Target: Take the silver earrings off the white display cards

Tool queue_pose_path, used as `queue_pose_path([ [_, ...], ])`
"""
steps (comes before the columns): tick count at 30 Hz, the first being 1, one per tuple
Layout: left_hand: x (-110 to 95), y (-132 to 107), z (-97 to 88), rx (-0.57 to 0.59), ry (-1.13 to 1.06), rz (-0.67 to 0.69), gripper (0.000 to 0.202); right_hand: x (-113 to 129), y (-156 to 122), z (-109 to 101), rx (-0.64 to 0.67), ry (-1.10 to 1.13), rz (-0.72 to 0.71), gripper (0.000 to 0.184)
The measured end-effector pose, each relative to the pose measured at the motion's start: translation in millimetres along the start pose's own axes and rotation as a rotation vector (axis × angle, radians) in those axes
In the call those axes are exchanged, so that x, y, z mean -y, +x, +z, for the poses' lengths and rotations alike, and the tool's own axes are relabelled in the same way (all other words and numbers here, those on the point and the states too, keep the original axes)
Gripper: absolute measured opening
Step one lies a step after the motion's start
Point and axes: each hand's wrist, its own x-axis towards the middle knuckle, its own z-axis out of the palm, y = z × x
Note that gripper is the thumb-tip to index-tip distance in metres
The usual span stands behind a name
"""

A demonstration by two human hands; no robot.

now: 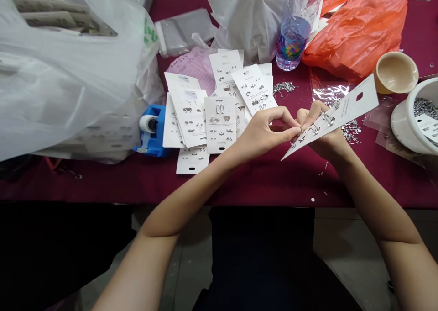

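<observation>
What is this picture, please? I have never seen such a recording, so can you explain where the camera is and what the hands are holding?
No machine is here. These are a person's own two bare hands, seen by a camera worn on the head, which looks forward and down. This is the only view.

The right hand holds a white card with small silver earrings on it. The fingertips of the left hand pinch at the card's edge; what they grip is too small to tell.

The surface is a table with a dark red cloth. On it lie more earring cards, a blue tape dispenser, a water bottle, an orange plastic bag, a beige cup and a white bowl holding small metal pieces.
</observation>
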Motion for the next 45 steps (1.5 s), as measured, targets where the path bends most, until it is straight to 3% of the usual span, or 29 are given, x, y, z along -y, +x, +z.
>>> queue_pose_path([
  [7, 4, 3, -4.4, 0.078, -0.017, 0.004, 0.039, 2, -1, -1, 0.017, -0.041, 0.046, 0.044],
  [12, 5, 5, -6.9, 0.116, -0.019, 0.010, 0.032, 1, -2, 1, 0.001, -0.057, 0.084, 0.056],
  [18, 4, 6, -9.4, 0.166, -0.028, -0.021, 0.036, -1, -2, 0, 0.038, -0.050, 0.087, 0.051],
  [25, 5, 8, -9.3, 0.142, -0.047, -0.031, 0.029, 3, 0, 0, -0.045, -0.061, 0.125, 0.056],
  [32, 2, 5, -6.0, 0.106, 0.022, -0.004, 0.019, 1, 0, -5, -0.038, -0.097, 0.055, 0.046],
  [37, 2, 4, -2.9, 0.092, 0.087, 0.057, 0.020, -3, 1, -6, -0.021, -0.111, 0.033, 0.042],
  [42, 9, 7, -3.3, 0.121, 0.082, 0.032, 0.027, -3, 2, 2, -0.074, -0.100, 0.039, 0.045],
  [45, 13, 10, -7.8, 0.076, 0.071, 0.064, 0.031, -1, 3, 1, -0.128, -0.071, 0.046, 0.045],
])
